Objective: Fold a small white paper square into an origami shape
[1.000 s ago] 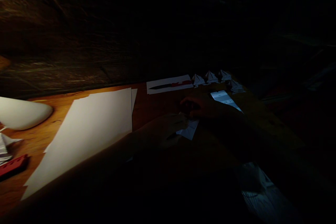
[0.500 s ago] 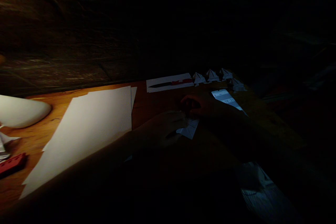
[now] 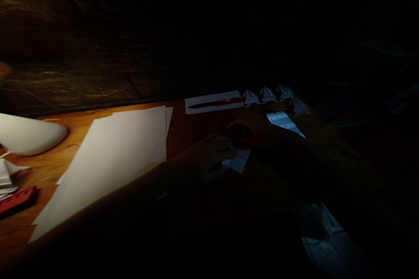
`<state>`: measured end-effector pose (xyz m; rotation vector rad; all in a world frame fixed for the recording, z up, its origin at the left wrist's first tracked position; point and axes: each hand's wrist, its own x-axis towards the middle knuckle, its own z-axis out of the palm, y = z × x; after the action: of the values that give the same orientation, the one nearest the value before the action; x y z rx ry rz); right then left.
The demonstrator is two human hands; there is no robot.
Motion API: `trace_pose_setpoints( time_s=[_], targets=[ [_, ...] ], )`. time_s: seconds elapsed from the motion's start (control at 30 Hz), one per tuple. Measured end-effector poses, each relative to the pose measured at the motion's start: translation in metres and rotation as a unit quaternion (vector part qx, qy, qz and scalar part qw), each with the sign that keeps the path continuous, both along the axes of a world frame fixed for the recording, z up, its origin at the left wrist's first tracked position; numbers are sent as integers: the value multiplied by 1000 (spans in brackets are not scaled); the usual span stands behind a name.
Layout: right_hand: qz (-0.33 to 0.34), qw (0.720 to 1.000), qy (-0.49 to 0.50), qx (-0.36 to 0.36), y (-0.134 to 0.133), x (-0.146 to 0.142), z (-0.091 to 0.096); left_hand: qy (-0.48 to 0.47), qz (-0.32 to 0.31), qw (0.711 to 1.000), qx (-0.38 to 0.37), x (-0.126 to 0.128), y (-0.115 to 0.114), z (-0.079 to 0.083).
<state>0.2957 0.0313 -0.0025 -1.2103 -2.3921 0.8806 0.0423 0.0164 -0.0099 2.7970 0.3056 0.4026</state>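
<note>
The scene is very dark. On the wooden table [image 3: 193, 126] my left hand [image 3: 204, 159] and my right hand [image 3: 253, 133] meet over a small folded white paper [image 3: 238, 162]. Both hands have their fingers curled and pinched on the paper's upper edge. Only a lower corner of the paper shows below the fingers. A lit phone [image 3: 284, 123] lies just right of my right hand.
A stack of large white sheets [image 3: 111, 157] lies to the left. A knife with a red handle [image 3: 214, 103] rests on a white sheet at the back, beside several small folded paper figures [image 3: 266, 94]. A white lamp shade [image 3: 28, 136] and a red object [image 3: 16, 200] are at far left.
The hands stay on the small paper with only slight shifts of the fingers. The view has drifted a little.
</note>
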Motion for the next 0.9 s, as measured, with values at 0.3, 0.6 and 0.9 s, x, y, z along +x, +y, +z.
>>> trace_pose_setpoints(
  time_s=[0.3,0.6,0.9],
  targets=[
    [0,1000,-4,5,-1,-2,2,5,2,1000,5,-1,0,1],
    [-17,1000,20,-7,0,-6,-4,3,3,1000,0,0,-1,0],
    [2,1000,15,1,1,-3,-4,8,8,1000,-7,1,-1,1]
  ],
)
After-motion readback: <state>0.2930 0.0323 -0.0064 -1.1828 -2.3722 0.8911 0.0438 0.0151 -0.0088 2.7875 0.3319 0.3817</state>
